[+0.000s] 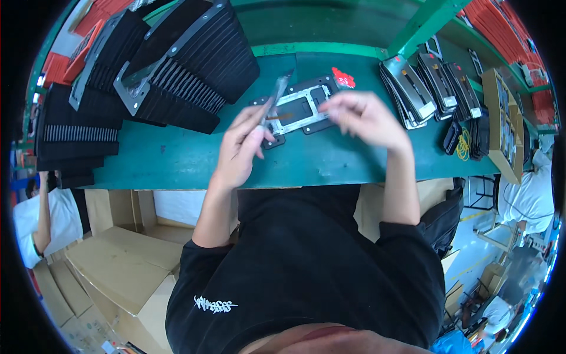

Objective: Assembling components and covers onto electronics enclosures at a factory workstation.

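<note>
My left hand (pixel 240 146) is closed on a thin, dark, glossy flat panel (pixel 279 89), which stands tilted on edge and is seen nearly side-on. Beside it on the green bench lies a black fixture (pixel 318 126) holding a silver rectangular frame (pixel 302 95), open in the middle. A narrow orange-brown strip shows over that opening. My right hand (pixel 370 121) hovers at the right end of the frame, fingers curled and fingertips pinched together. Anything between those fingertips is too small to make out. A cluster of small red pieces (pixel 343 78) sits just behind the fixture.
Tall stacks of black slotted trays (pixel 194 65) stand at the left. To the right are stacks of flat dark panels (pixel 408 88), yellow rubber bands (pixel 464 145) and a divided cardboard box (pixel 492 127). A green post (pixel 421 32) rises behind. Other people work at both sides.
</note>
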The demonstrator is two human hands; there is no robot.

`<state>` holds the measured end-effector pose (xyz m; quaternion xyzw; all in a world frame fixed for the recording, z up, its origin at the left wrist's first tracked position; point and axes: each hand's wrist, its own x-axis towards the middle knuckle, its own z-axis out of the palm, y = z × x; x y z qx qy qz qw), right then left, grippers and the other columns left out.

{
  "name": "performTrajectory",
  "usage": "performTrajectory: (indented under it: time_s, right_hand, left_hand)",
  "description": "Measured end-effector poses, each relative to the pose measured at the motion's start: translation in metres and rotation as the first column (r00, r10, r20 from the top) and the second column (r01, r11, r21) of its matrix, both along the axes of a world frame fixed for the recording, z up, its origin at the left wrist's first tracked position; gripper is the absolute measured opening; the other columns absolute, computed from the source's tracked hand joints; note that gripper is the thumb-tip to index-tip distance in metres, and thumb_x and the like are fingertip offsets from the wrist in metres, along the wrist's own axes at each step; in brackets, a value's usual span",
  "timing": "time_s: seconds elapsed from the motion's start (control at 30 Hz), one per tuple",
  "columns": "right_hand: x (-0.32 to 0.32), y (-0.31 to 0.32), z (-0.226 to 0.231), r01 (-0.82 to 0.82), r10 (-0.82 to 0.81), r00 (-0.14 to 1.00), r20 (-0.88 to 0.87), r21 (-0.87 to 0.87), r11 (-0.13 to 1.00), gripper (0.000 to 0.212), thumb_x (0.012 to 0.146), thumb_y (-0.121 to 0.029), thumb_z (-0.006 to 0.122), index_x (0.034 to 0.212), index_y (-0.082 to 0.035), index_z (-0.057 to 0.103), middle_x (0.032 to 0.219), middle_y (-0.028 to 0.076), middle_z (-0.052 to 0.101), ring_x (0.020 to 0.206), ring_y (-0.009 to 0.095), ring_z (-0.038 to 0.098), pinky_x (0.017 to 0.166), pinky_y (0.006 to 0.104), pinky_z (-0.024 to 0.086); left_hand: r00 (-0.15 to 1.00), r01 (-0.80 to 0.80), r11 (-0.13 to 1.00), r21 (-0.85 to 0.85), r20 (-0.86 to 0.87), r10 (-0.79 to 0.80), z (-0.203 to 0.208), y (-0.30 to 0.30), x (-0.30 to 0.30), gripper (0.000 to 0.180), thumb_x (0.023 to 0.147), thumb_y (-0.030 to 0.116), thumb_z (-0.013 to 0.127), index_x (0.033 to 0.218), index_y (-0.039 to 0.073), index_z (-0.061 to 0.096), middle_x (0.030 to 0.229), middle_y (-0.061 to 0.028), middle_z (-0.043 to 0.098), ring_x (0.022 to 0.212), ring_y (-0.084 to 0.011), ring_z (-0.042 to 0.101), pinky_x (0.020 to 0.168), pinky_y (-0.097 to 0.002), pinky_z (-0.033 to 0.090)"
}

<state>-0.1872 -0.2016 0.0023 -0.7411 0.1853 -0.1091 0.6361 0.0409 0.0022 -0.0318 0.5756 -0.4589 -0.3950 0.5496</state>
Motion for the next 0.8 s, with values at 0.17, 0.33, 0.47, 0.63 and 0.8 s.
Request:
performTrajectory:
  time_s: [0.17,0.33,0.47,0.63,0.8]
  right_hand:
    - [0.000,-0.055,-0.042,0.311,-0.308,0.950,0.058,-0.310,0.899,0.029,0.106,-0.026,0.061,0.117,-0.003,0.073,0.087,-0.001,0.070,0.073,0.006,0.060,0.064,0.0232,0.050]
    - [0.009,-0.051,-0.070,0.462,-0.461,0.885,0.067,-0.257,0.849,0.032,0.106,-0.028,0.060,0.120,-0.001,0.071,0.088,0.001,0.070,0.072,0.007,0.059,0.064,0.0236,0.050]
    - [0.006,-0.051,-0.067,0.390,-0.401,0.916,0.030,-0.306,0.869,0.036,0.106,-0.031,0.060,0.120,0.001,0.070,0.088,0.002,0.070,0.070,0.008,0.059,0.064,0.0246,0.050]
    - [0.004,-0.052,-0.063,0.330,-0.345,0.938,-0.036,-0.211,0.920,0.041,0.105,-0.036,0.061,0.117,0.002,0.071,0.087,0.003,0.070,0.067,0.010,0.060,0.062,0.0262,0.050]
    - [0.002,-0.053,-0.063,0.259,-0.298,0.949,-0.105,-0.281,0.924,0.044,0.105,-0.040,0.061,0.115,0.002,0.071,0.088,0.004,0.070,0.066,0.011,0.060,0.061,0.0277,0.050]
  left_hand:
    - [0.596,0.048,0.995,-0.088,0.802,0.042,0.020,-0.033,0.004,0.064,0.087,0.023,0.080,0.143,0.003,0.058,0.129,-0.0200,0.063,0.112,-0.0348,0.061,0.093,-0.0390,0.052]
    - [0.645,0.051,0.988,-0.148,0.760,0.081,-0.011,-0.060,0.002,0.074,0.079,0.027,0.087,0.142,0.003,0.057,0.126,-0.0205,0.064,0.119,-0.0376,0.056,0.105,-0.0469,0.044]
    - [0.619,0.069,0.986,-0.149,0.782,0.075,-0.016,-0.078,-0.003,0.073,0.080,0.027,0.086,0.142,0.004,0.057,0.127,-0.0197,0.064,0.121,-0.0366,0.057,0.106,-0.0459,0.044]
    - [0.586,0.068,0.992,-0.106,0.809,0.047,-0.012,-0.089,-0.011,0.076,0.080,0.025,0.087,0.145,0.006,0.054,0.128,-0.0177,0.064,0.122,-0.0338,0.059,0.107,-0.0440,0.045]
    - [0.603,0.069,0.990,-0.123,0.796,0.057,-0.013,-0.093,-0.015,0.077,0.079,0.031,0.087,0.143,0.003,0.054,0.126,-0.0211,0.065,0.117,-0.0375,0.059,0.105,-0.0472,0.045]
